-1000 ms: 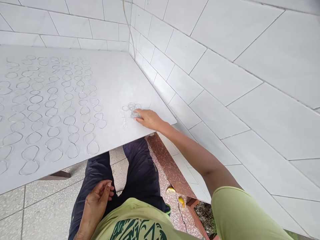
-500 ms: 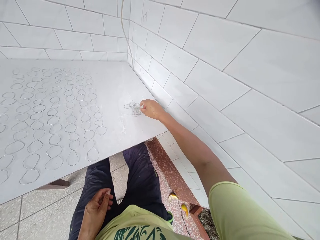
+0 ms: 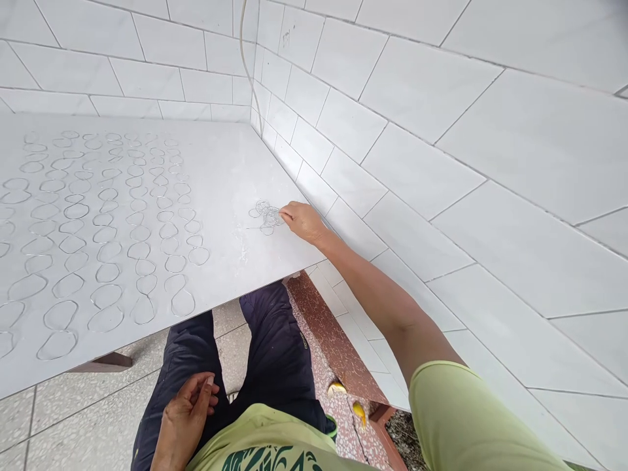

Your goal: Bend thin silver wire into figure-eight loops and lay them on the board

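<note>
My right hand (image 3: pixel 303 221) reaches over the white tabletop (image 3: pixel 223 190) near its right side. Its thumb and fingertips are pinched together on the right edge of a loose tangle of thin wire (image 3: pixel 265 216). How many strands are between the fingertips is too small to tell. My left hand (image 3: pixel 187 409) rests at my lap in front of the table, fingers curled in and thumb against them, with nothing visible in it. Left of the tangle, rows of thin wire figure-eight loops (image 3: pixel 146 267) lie flat on the tabletop.
White tiled walls (image 3: pixel 373 124) meet at the back corner, where a pale cable (image 3: pixel 249 72) hangs down. The table's front edge runs just above my legs (image 3: pixel 275 340). Yellow pieces (image 3: pixel 359 413) lie on the speckled floor by a reddish-brown ledge (image 3: pixel 333 333).
My right hand has shifted slightly right and toward me, and its fingertips have closed together. The wire tangle has changed shape a little. My left hand stays at my lap.
</note>
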The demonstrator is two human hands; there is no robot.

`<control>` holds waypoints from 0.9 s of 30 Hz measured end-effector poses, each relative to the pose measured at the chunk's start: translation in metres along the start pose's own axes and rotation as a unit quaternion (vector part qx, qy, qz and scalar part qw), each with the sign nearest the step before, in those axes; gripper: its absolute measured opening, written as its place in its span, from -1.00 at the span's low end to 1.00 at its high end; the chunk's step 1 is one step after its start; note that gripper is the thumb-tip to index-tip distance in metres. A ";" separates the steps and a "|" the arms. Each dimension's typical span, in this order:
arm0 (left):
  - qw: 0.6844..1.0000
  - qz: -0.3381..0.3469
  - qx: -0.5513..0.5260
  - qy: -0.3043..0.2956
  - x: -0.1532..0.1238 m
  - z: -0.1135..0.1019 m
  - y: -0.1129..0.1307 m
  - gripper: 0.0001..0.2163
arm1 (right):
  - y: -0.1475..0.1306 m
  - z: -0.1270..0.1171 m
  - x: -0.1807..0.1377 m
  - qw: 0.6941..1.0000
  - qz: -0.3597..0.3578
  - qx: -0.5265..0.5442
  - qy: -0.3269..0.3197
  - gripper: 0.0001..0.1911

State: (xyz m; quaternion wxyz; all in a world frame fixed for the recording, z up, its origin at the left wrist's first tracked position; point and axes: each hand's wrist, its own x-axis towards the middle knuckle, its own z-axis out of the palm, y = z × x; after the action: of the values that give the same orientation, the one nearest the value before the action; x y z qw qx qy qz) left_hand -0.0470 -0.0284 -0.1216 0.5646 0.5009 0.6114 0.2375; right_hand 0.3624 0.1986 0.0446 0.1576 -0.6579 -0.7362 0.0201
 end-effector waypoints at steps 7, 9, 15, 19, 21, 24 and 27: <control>1.000 0.012 -0.003 0.004 0.004 0.004 -0.002 -0.41 | 0.000 0.000 0.003 0.957 0.146 0.223 0.112 -0.79; 1.000 0.011 -0.004 0.004 0.003 0.005 -0.002 -0.41 | 0.002 0.002 0.004 0.932 0.176 0.288 0.132 -0.83; 1.000 0.001 0.009 0.010 0.002 0.003 -0.002 -0.42 | 0.013 0.005 0.000 0.912 0.204 0.329 0.135 -0.88; 1.000 -0.001 0.012 0.013 0.004 0.002 -0.006 -0.42 | 0.016 0.003 -0.004 0.902 0.223 0.349 0.120 -0.90; 1.000 -0.003 0.014 0.012 0.005 0.002 -0.007 -0.42 | 0.016 0.001 -0.004 0.898 0.239 0.360 0.087 -0.87; 1.000 -0.005 0.019 0.006 0.005 0.002 -0.004 -0.43 | 0.016 0.001 -0.003 0.895 0.253 0.367 0.036 -0.77; 1.000 -0.007 0.023 0.003 0.003 0.003 0.000 -0.46 | 0.016 0.003 -0.002 0.888 0.266 0.375 0.017 -0.70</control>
State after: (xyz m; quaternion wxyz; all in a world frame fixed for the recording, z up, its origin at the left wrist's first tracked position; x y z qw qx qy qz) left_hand -0.0442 -0.0264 -0.1235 0.5529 0.5089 0.6218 0.2205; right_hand 0.3773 0.1992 0.0371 0.3936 -0.7212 -0.4686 0.3246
